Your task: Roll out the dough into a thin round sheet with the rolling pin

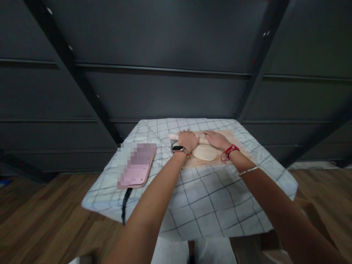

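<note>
Floor (55, 205) of brown wood at the far left, below a dark panelled wall (165, 91) extending along the whole back. Then table (203, 201) with a white cloth in dark checks. On its left part, pink phone (134, 176) lying flat, partly blurred by blocks, well apart from both hands; at its lower end, black strap (125, 203) running towards the near edge. Further right, round metal thing (173, 146), mostly hidden, just beside the left wrist. Above it, left end of a pale rolling pin (172, 136), lying crosswise and bare of any hand. Next along the pin, left hand (188, 140) on top, fingers close together and bent over the wood; impossible to tell whether gripping underneath or only pressing. On this wrist, watch (178, 148) and beaded bracelet (187, 153). To the right, directly on the near side of the pin, flat oval of dough (204, 152) on a beige mat (237, 141). Then right hand (217, 139), resting on the right part of the pin, fingers stretched forward and near each other, thumb not clear. Behind this hand, red string bracelet (231, 149), then thin metal bangle (249, 171) higher on the forearm.
</note>
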`<state>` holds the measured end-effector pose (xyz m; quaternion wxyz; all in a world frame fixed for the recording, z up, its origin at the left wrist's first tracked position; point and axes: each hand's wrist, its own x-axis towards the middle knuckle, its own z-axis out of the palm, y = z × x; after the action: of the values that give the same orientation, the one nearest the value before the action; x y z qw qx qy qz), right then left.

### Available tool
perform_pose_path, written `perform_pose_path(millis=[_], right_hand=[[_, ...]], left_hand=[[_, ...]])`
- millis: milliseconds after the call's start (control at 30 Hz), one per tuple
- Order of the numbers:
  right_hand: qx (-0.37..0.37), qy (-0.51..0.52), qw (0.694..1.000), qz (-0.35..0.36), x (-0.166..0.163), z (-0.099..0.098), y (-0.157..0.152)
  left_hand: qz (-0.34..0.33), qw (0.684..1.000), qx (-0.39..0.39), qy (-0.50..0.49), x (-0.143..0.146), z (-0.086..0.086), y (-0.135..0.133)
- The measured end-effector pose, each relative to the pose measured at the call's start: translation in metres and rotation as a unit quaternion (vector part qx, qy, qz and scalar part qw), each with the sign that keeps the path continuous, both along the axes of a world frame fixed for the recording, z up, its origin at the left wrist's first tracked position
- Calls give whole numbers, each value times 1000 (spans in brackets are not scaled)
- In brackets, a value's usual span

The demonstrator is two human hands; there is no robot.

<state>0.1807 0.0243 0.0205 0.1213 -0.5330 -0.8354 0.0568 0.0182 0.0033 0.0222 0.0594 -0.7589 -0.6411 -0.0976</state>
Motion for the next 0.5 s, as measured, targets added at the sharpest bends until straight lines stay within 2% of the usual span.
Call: perform_pose_path(millis=[133, 300, 500], right_hand=[[11, 24, 999, -36, 2, -4, 28], [24, 44, 997, -60, 7, -6, 56], [18, 39, 997, -69, 9, -8, 66]], left_hand=[[10, 998, -64, -10, 3, 6, 26], [-7, 991, -129, -35, 5, 9, 59], [6, 989, -139, -44, 6, 9, 70]])
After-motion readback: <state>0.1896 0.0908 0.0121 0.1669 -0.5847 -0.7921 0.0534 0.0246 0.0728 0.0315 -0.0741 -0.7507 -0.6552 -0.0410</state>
